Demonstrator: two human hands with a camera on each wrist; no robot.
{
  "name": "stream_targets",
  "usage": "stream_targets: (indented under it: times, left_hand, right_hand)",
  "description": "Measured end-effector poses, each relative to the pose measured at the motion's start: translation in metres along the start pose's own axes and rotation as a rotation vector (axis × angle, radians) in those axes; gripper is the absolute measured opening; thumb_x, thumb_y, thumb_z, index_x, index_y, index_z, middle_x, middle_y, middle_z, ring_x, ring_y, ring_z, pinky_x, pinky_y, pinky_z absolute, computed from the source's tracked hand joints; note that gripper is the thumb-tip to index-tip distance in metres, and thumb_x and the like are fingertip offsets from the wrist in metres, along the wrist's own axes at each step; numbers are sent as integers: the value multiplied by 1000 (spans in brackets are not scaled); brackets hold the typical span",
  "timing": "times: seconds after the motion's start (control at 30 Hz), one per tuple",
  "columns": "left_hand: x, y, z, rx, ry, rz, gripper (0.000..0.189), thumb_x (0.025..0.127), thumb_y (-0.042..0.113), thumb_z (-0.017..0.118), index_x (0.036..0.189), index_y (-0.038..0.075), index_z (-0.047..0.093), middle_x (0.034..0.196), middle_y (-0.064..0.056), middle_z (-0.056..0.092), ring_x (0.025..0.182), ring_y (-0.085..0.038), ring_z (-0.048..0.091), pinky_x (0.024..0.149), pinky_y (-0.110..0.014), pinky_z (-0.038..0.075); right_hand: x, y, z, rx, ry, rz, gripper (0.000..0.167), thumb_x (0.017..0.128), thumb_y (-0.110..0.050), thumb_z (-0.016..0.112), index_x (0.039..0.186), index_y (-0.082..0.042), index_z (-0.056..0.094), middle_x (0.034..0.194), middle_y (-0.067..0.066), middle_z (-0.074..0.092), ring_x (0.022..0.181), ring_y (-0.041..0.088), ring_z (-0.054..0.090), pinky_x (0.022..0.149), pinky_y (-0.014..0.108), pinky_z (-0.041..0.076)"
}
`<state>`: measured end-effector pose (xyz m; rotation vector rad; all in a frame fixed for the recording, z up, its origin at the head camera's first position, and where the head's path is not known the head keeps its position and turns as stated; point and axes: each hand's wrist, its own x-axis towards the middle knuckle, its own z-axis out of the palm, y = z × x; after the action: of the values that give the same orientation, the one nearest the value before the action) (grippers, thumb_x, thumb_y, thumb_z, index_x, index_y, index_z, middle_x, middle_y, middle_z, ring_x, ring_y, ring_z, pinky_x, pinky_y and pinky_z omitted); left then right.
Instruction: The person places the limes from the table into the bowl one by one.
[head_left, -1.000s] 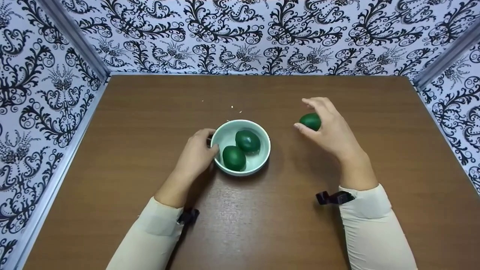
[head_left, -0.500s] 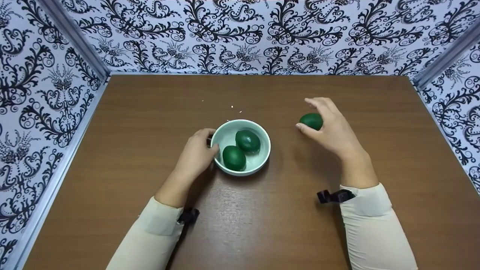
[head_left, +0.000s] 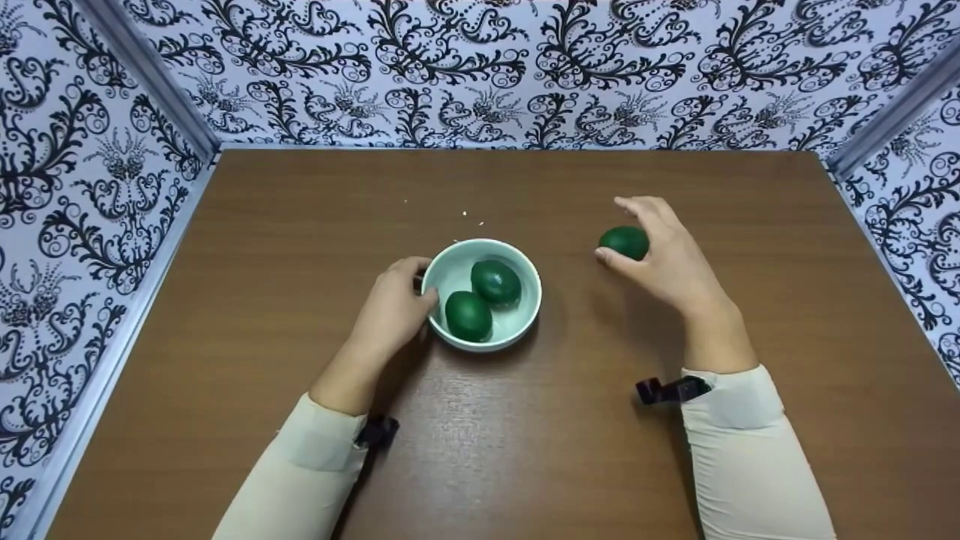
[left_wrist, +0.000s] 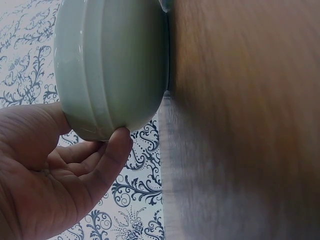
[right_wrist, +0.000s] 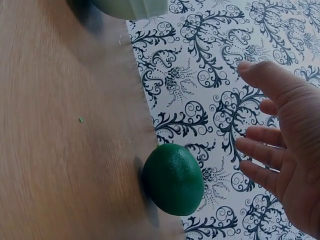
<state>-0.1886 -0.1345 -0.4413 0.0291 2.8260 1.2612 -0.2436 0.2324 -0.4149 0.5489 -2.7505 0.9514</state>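
A pale green bowl (head_left: 529, 319) stands on the table with two dark green limes in it, one lime (head_left: 496, 282) at the back right and another lime (head_left: 468, 316) at the front left. My left hand (head_left: 391, 307) holds the bowl's left side, thumb over the rim and fingers against the outer wall. To the right of the bowl, a third lime (right_wrist: 173, 179) lies on the table. Over it hovers my right hand (head_left: 666, 259), thumb and fingers spread. In the right wrist view a gap separates this hand from the lime.
The brown wooden table (head_left: 300, 217) is enclosed at the back and sides by white panels (head_left: 480, 75) with black scrollwork. A few white crumbs (head_left: 464, 214) lie behind the bowl. A tiny green speck (right_wrist: 81, 119) shows on the wood in the right wrist view.
My right hand has shifted slightly to the right, uncovering more of the third lime. The left hand and the bowl have stayed put.
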Motion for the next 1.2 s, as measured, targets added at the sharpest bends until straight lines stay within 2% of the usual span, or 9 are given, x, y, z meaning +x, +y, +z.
stream_targets:
  times: [0.57, 1.2]
  left_hand:
    - [0, 0, 0, -10, 13, 13, 42, 92, 8, 64, 133, -2, 63, 129, -20, 66, 117, -33, 65, 104, -45, 52]
    - [1, 0, 0, 3, 3, 14, 43, 92, 7, 64, 134, -2, 63, 131, -20, 66, 118, -33, 65, 105, -45, 51]
  right_hand:
    - [1, 15, 4, -14, -45, 59, 78, 88, -38, 82, 154, -11, 48, 156, 17, 45, 143, 38, 45, 114, 58, 44]
    - [0, 30, 9, 11, -59, 68, 81, 87, -41, 82, 154, -10, 47, 155, 19, 44, 145, 38, 42, 119, 58, 37]
